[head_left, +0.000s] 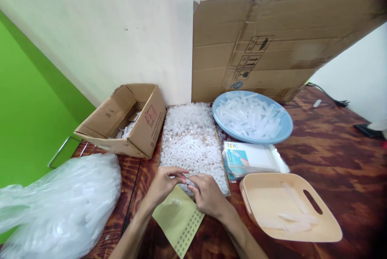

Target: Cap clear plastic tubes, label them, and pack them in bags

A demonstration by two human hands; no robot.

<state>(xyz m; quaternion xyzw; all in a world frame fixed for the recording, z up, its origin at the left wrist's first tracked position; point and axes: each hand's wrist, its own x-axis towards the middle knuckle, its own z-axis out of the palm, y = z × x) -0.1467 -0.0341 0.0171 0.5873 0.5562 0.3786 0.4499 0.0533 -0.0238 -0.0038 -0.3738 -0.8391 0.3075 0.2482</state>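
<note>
My left hand [167,182] and my right hand [208,194] meet over the front edge of a shallow tray of small white plastic pieces [189,150]. Both are closed in a pinch, fingertips almost touching. Whatever sits between them is too small and too covered to name. Beneath my hands lies a yellow-green sheet [173,220], turned at an angle, with rows of dark round dots along its right side. A small whitish piece [175,201] rests on its upper part.
At the left stand an open cardboard box [142,134] and a clear bag of white pieces [66,198]. To the right are a blue basin [216,118] of translucent strips, stacked packets [250,158] and a beige tray [272,186] with several strips. A large cardboard sheet [272,21] leans behind.
</note>
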